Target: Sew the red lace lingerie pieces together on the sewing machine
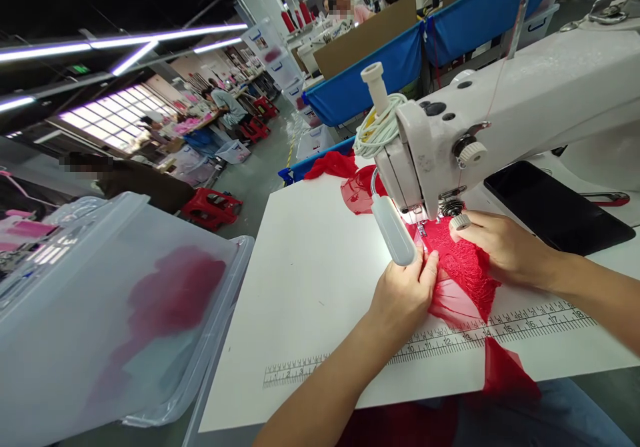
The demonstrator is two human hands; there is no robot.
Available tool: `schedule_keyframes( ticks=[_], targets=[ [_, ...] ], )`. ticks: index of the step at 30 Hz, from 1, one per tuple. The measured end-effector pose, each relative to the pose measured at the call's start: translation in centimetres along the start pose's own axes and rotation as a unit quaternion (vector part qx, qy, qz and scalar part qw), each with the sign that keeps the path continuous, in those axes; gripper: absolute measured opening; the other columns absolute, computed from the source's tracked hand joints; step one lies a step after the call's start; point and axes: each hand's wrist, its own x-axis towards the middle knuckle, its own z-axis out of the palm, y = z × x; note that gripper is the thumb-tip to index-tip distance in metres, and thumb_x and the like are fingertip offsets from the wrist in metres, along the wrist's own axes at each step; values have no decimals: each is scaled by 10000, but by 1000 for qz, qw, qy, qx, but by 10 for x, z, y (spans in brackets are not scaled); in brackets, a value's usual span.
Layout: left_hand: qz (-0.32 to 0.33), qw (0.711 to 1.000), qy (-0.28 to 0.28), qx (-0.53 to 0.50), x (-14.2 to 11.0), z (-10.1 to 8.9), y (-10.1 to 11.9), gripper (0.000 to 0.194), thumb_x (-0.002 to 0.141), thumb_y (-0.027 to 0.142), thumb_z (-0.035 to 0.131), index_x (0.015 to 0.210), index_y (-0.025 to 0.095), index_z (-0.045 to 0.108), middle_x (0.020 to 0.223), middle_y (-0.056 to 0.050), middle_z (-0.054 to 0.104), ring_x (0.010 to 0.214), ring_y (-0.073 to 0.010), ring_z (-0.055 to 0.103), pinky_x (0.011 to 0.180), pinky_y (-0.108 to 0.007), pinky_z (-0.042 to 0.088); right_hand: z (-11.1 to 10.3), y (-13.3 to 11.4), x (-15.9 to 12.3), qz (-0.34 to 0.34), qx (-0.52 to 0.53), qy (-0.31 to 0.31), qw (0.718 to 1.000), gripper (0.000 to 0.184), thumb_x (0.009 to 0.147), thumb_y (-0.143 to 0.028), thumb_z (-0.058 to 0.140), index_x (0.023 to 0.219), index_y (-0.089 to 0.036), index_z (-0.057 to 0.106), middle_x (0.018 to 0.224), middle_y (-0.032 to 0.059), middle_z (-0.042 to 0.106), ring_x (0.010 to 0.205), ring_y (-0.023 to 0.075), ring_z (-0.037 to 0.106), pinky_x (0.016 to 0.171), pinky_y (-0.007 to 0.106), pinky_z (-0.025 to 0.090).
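A piece of red lace fabric lies under the head of a white sewing machine, near the needle. My left hand pinches the fabric's left edge, fingers closed, just below the machine's small lamp. My right hand lies on the lace to the right of the needle, its fingers pressing the cloth down. More red fabric hangs over the table's near edge onto my lap. Another bunch of red fabric sits behind the machine.
The white table carries a printed ruler along its front. A dark tablet lies at the right. A clear plastic bin with red cloth inside stands at the left. Other people sit at far workstations.
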Motion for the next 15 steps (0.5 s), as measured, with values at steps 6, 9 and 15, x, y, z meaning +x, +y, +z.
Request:
schedule_keyframes(
  ticks=[6, 9, 15],
  targets=[
    [-10, 999, -35, -26, 0, 1, -1, 402, 941, 56, 402, 1285, 28, 608, 1268, -260, 650, 911, -242, 652, 719, -350, 575, -2, -2, 2, 8, 26, 3, 1000, 257, 959, -196, 449, 704, -218, 427, 730, 1, 470, 597, 121, 438, 534, 265, 353],
    [-13, 998, -49, -47, 0, 2, -2, 435, 929, 89, 399, 1312, 7, 589, 1277, -271, 638, 939, -270, 639, 740, -379, 572, -2, -2, 4, 12, 32, 8, 999, 286, 969, -186, 428, 685, -219, 424, 723, 2, 475, 584, 117, 444, 522, 262, 358],
    [-28, 993, -91, -64, 2, 3, -4, 491, 921, 155, 404, 1369, 11, 544, 1293, -284, 618, 965, -303, 617, 733, -414, 561, -2, 1, 6, 37, 42, 2, 998, 298, 965, -184, 405, 670, -220, 430, 723, 14, 495, 588, 129, 466, 523, 280, 376]
  ],
)
